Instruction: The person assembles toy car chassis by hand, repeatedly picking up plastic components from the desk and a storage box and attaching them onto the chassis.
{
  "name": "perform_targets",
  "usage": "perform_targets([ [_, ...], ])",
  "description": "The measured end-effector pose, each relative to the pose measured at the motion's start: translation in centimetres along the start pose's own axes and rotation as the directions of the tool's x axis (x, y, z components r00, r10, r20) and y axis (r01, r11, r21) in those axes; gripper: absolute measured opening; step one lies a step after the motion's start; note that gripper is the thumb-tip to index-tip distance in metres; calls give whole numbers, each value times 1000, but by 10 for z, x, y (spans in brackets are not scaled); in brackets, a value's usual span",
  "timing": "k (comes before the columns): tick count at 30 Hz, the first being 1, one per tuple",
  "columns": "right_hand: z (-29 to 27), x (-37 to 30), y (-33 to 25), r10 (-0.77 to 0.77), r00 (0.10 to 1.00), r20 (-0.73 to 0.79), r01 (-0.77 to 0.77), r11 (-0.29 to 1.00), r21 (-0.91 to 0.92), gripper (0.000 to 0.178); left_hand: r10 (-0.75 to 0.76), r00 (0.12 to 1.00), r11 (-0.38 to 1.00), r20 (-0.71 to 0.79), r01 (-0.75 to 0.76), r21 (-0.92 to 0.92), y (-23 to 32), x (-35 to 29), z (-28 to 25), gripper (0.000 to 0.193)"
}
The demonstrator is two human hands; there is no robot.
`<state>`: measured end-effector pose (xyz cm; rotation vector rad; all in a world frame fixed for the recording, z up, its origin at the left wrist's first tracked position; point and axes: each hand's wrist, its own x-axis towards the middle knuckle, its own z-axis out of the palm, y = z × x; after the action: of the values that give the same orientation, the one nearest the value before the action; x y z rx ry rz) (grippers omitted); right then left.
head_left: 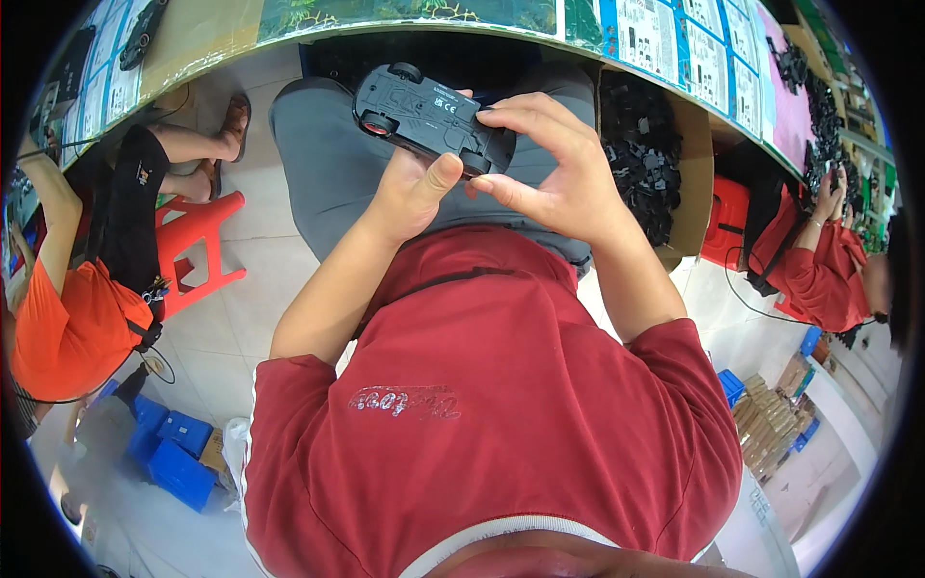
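A black toy car (424, 114) is held over my lap with its underside turned up, so its wheels and moulded base plate show. My left hand (416, 188) grips it from below, the thumb lying along the near edge and the other fingers mostly hidden beneath. At the car's right end, my right hand (559, 164) pinches it, thumb at the near edge and fingertips on the far edge. One wheel on the left has a red hub.
Ahead runs a worktable (525, 21) covered with printed sheets. A cardboard box (696, 164) of black parts (638, 154) stands right of my legs. Co-workers sit at left, in an orange shirt (77, 328), and right. A red stool (200, 252) and blue bins (178, 448) are at left.
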<state>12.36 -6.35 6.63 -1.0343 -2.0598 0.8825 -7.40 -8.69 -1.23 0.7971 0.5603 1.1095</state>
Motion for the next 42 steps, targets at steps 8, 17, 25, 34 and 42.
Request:
perform_targets([
  [8, 5, -1, 1, 120, 993, -6, -118, 985, 125, 59, -95, 992, 995, -85, 91, -40, 14, 1, 6, 60],
  [17, 21, -7, 7, 306, 951, 48, -291, 830, 476, 52, -78, 990, 994, -116, 69, -83, 20, 0, 8, 54],
  [25, 31, -11, 6, 456, 870, 187, -434, 529, 729, 39, -55, 983, 998, -176, 58, 9, 15, 1, 7, 48],
  [34, 29, -9, 3, 467, 871, 153, -412, 526, 744, 38, -90, 978, 995, -187, 96, 23, 25, 2, 3, 49],
  [42, 37, -13, 4, 436, 888, 145, -394, 562, 728, 42, -85, 970, 981, -226, 122, 152, 28, -1, 7, 47],
])
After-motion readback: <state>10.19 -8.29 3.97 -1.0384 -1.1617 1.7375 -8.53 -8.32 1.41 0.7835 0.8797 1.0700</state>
